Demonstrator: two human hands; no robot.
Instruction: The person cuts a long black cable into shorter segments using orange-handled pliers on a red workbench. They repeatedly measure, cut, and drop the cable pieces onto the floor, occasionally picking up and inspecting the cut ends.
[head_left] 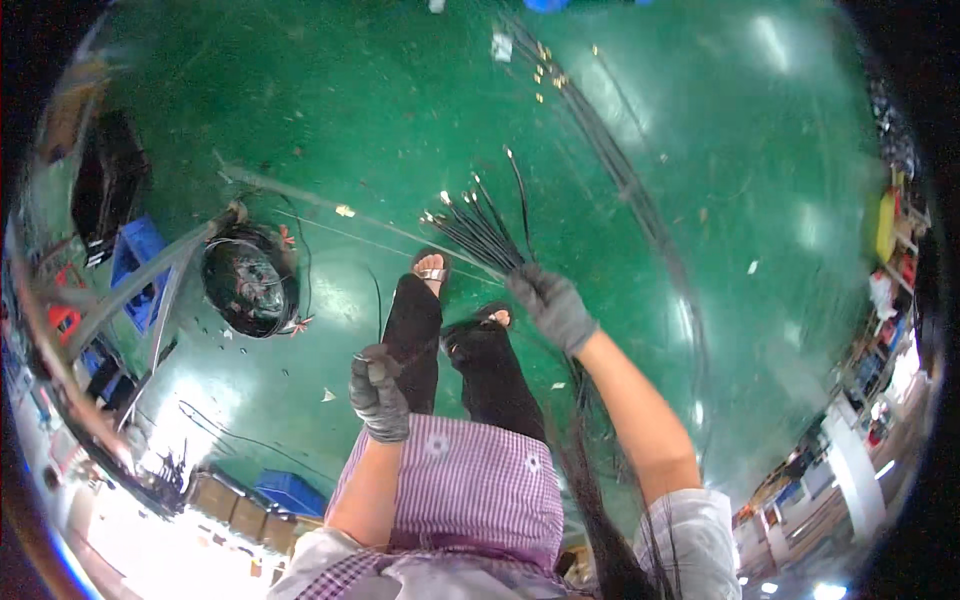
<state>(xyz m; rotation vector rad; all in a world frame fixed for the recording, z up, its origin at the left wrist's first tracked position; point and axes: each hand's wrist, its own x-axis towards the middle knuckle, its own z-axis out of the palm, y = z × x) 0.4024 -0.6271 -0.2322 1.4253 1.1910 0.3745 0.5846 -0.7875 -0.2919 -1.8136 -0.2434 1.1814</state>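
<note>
Head view, looking straight down, is the only angle here, so everything comes from it. Right hand (553,306), in a grey work glove, has its fingers clamped around a bundle of thin black cables (478,232). The short ends fan out ahead of the fist, some with small pale tips, while the long part trails back past the right hip toward the lower edge. My read is that gripping near the ends keeps the tips lined up together while the slack hangs free.

Left hand (379,393), also gloved, is curled shut in a fist by the left thigh. It looks like it's pinching a single thin dark strand that rises from it, but it's too fine to say for sure.

Below the hands you see a purple checked top with little white flowers, black trousers and sandals (431,268).

Surface is a glossy green painted floor (420,100), scuffed and reflecting ceiling lights. More long cables (590,120) lie across it in an arc beyond the feet. A black coil (250,283) sits on the left, near a grey metal frame (150,275) and blue crates (138,262). Shelving with coloured stuff lines the far right edge (890,280), too bent by the lens to make out.
</note>
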